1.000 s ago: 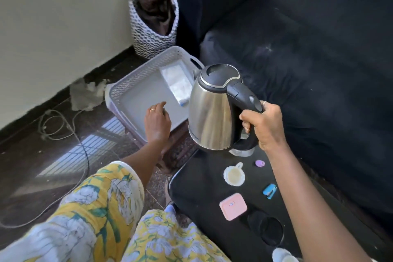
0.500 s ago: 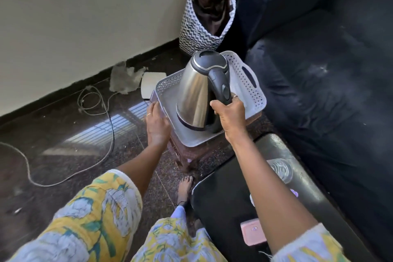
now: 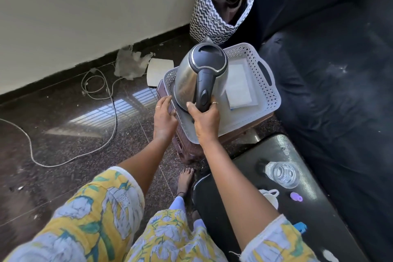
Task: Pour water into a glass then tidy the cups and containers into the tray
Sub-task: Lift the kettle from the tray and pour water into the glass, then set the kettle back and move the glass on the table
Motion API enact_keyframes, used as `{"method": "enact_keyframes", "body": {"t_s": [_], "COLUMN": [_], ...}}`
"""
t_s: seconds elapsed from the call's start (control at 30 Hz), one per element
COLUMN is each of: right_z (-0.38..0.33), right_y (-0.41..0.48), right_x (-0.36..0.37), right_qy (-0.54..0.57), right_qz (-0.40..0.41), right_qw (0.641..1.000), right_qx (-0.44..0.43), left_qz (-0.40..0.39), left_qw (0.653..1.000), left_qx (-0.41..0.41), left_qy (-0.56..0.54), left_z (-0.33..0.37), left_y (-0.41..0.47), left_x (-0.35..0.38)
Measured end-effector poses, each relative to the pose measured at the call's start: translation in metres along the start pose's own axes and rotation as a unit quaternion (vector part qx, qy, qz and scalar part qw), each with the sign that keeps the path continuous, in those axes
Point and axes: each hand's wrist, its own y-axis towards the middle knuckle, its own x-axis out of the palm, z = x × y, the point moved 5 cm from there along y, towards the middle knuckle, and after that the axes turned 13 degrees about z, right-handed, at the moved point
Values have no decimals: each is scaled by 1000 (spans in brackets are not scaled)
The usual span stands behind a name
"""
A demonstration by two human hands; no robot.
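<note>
A steel kettle [image 3: 191, 74] with a black lid and handle stands in the left part of the pale perforated tray [image 3: 265, 91], which rests on a brown stool. My right hand [image 3: 205, 119] grips the kettle's handle low down. My left hand [image 3: 164, 117] holds the tray's near left rim. A white flat packet [image 3: 240, 87] lies in the tray to the right of the kettle. On the black table sit a clear glass [image 3: 281, 174] of water and a small white cup [image 3: 270, 197], partly hidden by my right arm.
A dark sofa [image 3: 329, 70] runs along the right. A zigzag-patterned basket [image 3: 212, 15] stands behind the tray. A cable [image 3: 110, 100], crumpled paper and a white box lie on the floor by the wall. Small purple and blue items sit on the black table [image 3: 308, 208].
My right hand carried the kettle from above the black table over to the tray and lowered it into the tray's left part. My left hand stayed on the tray's rim.
</note>
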Motion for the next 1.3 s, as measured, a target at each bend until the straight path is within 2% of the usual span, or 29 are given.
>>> {"method": "enact_keyframes", "body": {"t_s": [0.17, 0.53, 0.77, 0.87, 0.97, 1.1, 1.23, 1.3], "right_z": [6, 20, 21, 34, 57, 93, 111, 120], "right_y": [-8, -16, -15, -18, -21, -17, -6, 5], "right_x": [14, 21, 9, -14, -47, -95, -143, -170], "right_qy": [-37, -60, -48, -33, -47, -56, -97, -150], "right_qz": [-40, -53, -114, -118, -75, 21, 103, 150], "right_qw": [998, 997, 992, 992, 995, 998, 990, 977], "right_qx": [-10, 14, -3, -26, -43, 7, 17, 20], "left_qz": [-3, 10, 33, 55, 81, 112, 59, 25], "left_qw": [1000, 1000, 996, 989, 977, 959, 941, 955], "left_qx": [4, -11, -75, -134, -196, -259, -330, -292], "left_qy": [-9, -7, 14, 8, 9, 42, 48, 37], "left_z": [-1, -5, -10, -14, -10, 8, 25, 35], "left_y": [2, -6, -40, -64, -95, -141, -177, -186], "left_x": [-2, -2, 9, 12, 16, 30, 63, 81]}}
